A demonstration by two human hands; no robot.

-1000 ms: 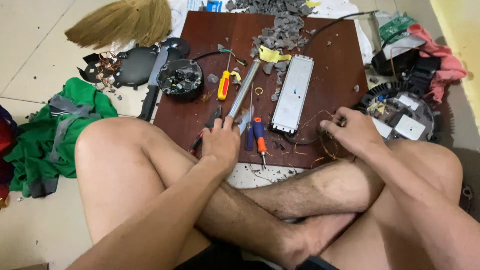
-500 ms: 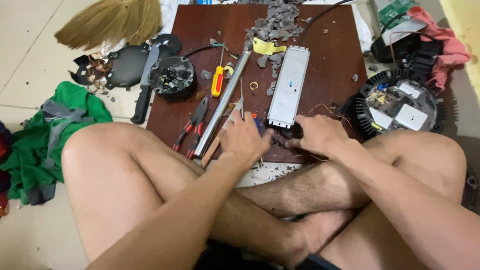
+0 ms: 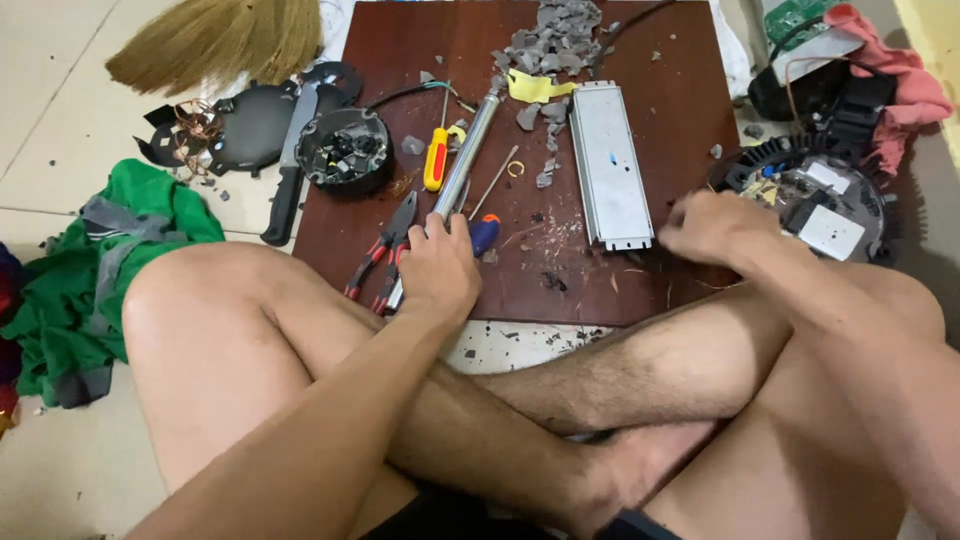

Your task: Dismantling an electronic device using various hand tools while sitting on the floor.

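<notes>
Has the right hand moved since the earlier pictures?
Yes. The right hand has gone rightward, from in front of the silver metal box to the board's right edge.

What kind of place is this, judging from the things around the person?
Probably a home floor used as a makeshift repair spot: a wooden board on floor tiles, pliers, a screwdriver and a broom.

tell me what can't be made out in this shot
- Head view: the right hand is motion-blurred, so any hold is unclear.
- The left hand covers the near end of the metal tube and most of the blue-handled tool.
- The broom is cut off by the top edge.
</notes>
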